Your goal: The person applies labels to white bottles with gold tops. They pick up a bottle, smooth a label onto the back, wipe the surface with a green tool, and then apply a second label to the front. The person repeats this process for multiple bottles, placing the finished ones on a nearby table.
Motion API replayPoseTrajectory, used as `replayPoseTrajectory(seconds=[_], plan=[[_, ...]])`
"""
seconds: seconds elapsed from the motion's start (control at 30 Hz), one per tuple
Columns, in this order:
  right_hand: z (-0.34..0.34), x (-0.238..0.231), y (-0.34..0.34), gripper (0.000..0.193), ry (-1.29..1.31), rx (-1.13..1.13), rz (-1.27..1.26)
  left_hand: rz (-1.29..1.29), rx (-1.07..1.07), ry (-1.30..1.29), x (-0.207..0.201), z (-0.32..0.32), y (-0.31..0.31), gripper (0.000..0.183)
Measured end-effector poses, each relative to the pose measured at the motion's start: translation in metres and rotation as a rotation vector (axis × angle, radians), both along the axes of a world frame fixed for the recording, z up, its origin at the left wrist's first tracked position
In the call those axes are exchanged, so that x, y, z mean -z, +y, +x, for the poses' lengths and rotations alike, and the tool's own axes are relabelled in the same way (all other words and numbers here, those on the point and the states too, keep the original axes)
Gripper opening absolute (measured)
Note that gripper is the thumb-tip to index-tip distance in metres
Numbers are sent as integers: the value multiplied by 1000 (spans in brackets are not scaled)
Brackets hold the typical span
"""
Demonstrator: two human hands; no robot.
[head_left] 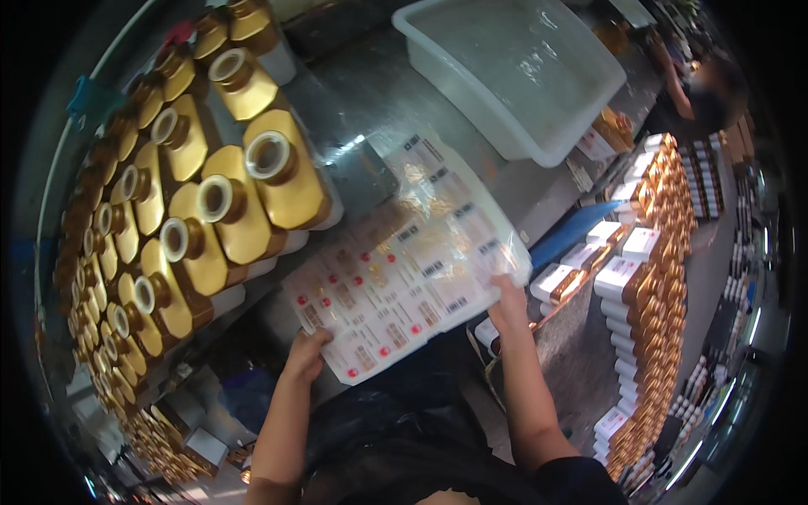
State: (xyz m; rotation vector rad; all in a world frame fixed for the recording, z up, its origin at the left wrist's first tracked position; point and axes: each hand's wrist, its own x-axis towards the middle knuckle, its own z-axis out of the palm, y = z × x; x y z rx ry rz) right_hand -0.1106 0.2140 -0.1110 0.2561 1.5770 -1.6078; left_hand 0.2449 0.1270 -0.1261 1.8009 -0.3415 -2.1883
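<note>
A large glossy sheet of printed labels [383, 290], or a thin stack of them, is held tilted in front of me. My left hand [307, 353] is closed on its near left corner. At its right edge, my right hand [509, 305] grips it with the thumb on top. Rows of small printed blocks with red marks and dark codes cover the sheet, and light glares off its far part. Just left of it stand several gold bottles [290, 189] with open round necks and white lower parts. The fingers under the sheet are hidden.
A translucent white plastic tub [505, 118] sits on the grey metal table [362, 105] beyond the sheet. To the right are stacked rows of gold-and-white labelled bottles [644, 295]. Another person [711, 97] is at the far right. More gold bottles [160, 429] lie low on the left.
</note>
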Motion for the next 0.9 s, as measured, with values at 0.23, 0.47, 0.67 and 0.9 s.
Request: replayPoseTrajectory(seconds=[0.23, 0.47, 0.67, 0.9], plan=[[8, -41, -8, 45, 599, -575, 176, -135, 218, 51, 8, 27, -15, 43], [33, -81, 56, 49, 1589, -771, 207, -654, 1265, -359, -164, 24, -26, 41], [-1, -99, 197, 29, 1953, -564, 622, -1081, 1087, -267, -145, 59, 19, 34], [-43, -65, 499, 64, 1248, -171, 1445, -1398, 930, -484, -123, 111, 83, 29]])
